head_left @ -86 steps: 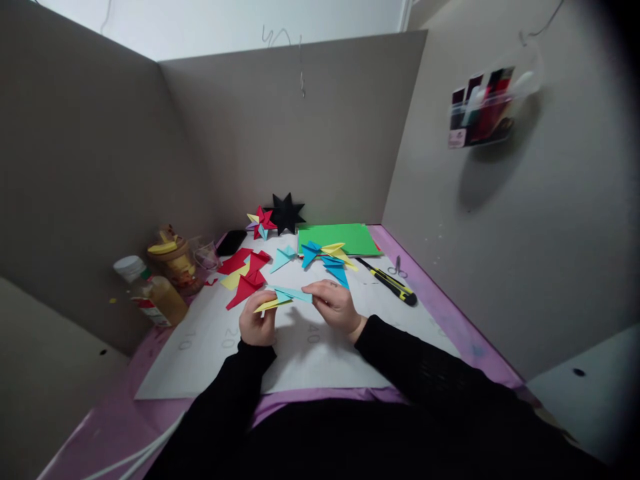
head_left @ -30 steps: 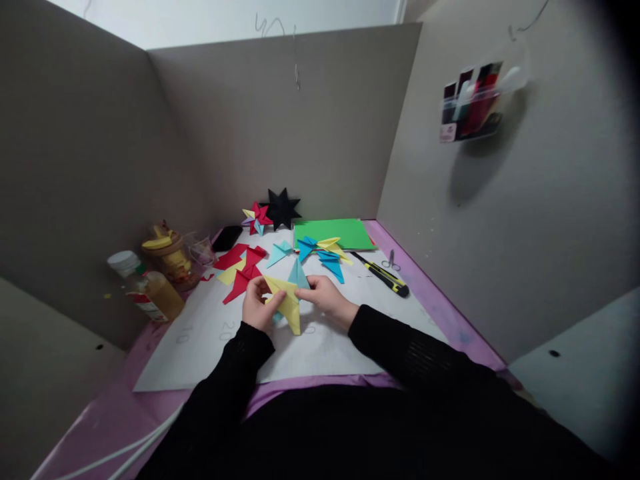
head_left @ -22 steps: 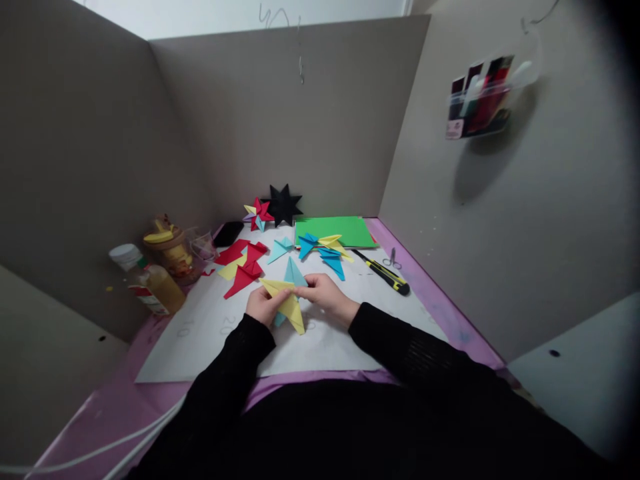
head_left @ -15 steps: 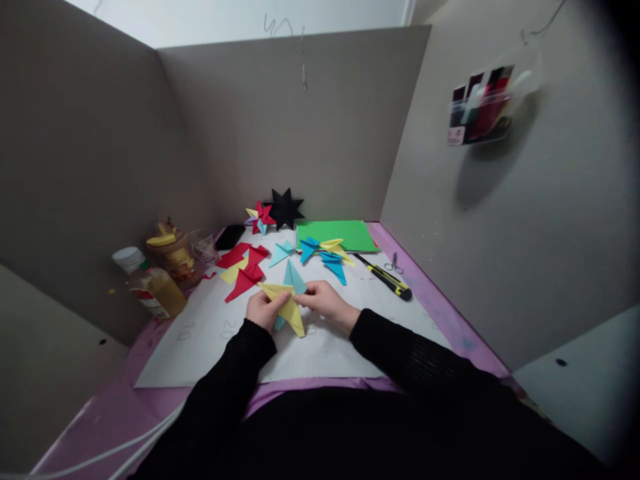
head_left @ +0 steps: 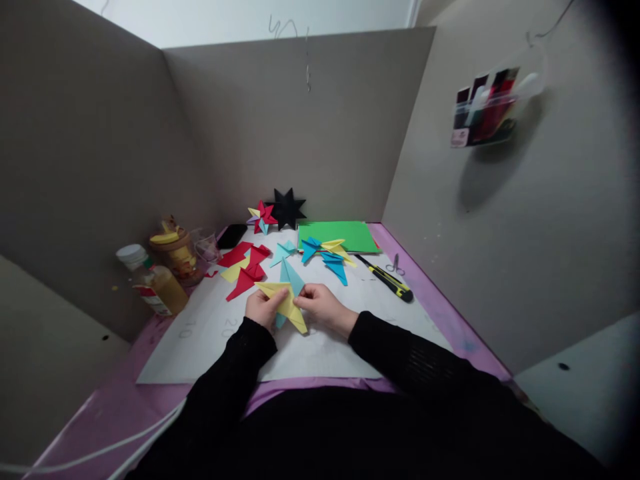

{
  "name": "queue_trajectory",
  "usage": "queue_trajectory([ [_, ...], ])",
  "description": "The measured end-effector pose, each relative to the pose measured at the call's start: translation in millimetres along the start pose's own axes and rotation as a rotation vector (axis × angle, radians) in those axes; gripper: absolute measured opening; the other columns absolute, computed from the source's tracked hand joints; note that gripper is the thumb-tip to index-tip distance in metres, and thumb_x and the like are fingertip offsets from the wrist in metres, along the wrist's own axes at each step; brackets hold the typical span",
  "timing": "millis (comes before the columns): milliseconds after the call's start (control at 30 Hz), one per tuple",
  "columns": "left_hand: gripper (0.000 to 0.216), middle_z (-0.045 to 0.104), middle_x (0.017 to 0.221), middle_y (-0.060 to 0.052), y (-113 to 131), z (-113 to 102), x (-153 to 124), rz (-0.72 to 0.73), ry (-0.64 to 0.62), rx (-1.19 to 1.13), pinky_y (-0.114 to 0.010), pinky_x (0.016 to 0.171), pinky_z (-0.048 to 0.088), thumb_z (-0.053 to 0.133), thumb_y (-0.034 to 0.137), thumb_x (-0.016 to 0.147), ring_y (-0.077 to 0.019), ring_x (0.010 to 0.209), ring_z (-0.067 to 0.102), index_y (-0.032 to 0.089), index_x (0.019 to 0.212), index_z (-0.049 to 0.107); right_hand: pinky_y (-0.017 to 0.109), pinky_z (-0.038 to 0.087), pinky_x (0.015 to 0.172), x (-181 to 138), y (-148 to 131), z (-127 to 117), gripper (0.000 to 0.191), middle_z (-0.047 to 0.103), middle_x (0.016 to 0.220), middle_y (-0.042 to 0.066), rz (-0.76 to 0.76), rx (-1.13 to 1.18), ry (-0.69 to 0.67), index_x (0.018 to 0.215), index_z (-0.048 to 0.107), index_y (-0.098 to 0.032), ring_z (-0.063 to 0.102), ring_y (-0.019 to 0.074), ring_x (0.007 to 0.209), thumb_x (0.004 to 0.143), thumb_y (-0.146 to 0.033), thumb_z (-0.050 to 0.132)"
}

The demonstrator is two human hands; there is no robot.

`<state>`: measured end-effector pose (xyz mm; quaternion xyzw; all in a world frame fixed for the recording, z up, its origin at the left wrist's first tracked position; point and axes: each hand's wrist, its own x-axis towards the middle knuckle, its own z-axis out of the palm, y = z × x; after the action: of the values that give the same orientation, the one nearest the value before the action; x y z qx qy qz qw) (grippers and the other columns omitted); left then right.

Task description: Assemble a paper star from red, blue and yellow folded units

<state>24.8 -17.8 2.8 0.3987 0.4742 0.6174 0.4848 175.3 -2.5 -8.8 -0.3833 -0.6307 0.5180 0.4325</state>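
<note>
Head view: left hand (head_left: 259,310) at nine o'clock and right hand (head_left: 325,307) at three pinch yellow-and-blue papers (head_left: 290,312) between them.

- A table (head_left: 477,347) under a pink cover (head_left: 107,410), a white sheet (head_left: 175,363) spread on top — numbers (head_left: 187,329) marked along it
- On the sheet's left: red folded papers (head_left: 246,280)
- Mid-sheet: light-blue folded piece (head_left: 284,252), deep-blue folded pieces (head_left: 336,270)
- At the back: green paper stack (head_left: 337,235)
- Right: yellow-and-black cutter (head_left: 387,281) — small scissors (head_left: 395,267) just beside
- Left edge: bottle (head_left: 165,293), brown cup (head_left: 179,260)
</note>
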Motion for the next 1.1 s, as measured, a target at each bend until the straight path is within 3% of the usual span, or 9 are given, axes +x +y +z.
queue_trajectory([
  [267,0.038,0.071,0.074,-0.009,2,1,-7,0.007,-0.158,0.180,-0.029,0.061,0.050,0.079,0.039,0.055,-0.0187,0.063,0.063,0.009,0.077,0.070,0.022,0.029,0.048,1,-7,-6,0.029,0.040,0.054,-0.006,-0.055,0.103,0.030,0.063,0.050,-0.016,0.035,0.0080,0.050,0.069,-0.041,0.065],
  [467,0.029,0.067,0.065,-0.002,0,-6,-4,0.313,0.067,0.223,-0.023,0.055,0.047,0.072,0.040,0.064,-0.0135,0.057,0.059,0.015,0.077,0.068,0.022,0.029,0.050,2,-15,-17,0.027,0.041,0.057,-0.005,-0.176,-0.117,0.054,0.061,0.050,-0.017,0.037,0.0087,0.054,0.073,-0.038,0.061],
  [667,0.024,0.067,0.062,-0.002,1,-15,4,0.281,0.045,0.249,-0.024,0.053,0.048,0.073,0.036,0.063,-0.0126,0.053,0.058,0.015,0.075,0.071,0.022,0.032,0.051,1,-24,-26,0.027,0.048,0.058,-0.003,-0.137,-0.172,-0.008,0.060,0.052,-0.016,0.044,0.0104,0.054,0.072,-0.038,0.063],
  [1100,0.025,0.069,0.064,-0.004,5,-8,-2,0.270,0.114,0.222,-0.025,0.055,0.049,0.073,0.035,0.062,-0.0152,0.056,0.061,0.015,0.076,0.073,0.022,0.031,0.049,0,-33,-28,0.025,0.051,0.057,-0.002,-0.092,-0.150,-0.059,0.057,0.054,-0.016,0.045,0.0101,0.052,0.069,-0.036,0.064],
])
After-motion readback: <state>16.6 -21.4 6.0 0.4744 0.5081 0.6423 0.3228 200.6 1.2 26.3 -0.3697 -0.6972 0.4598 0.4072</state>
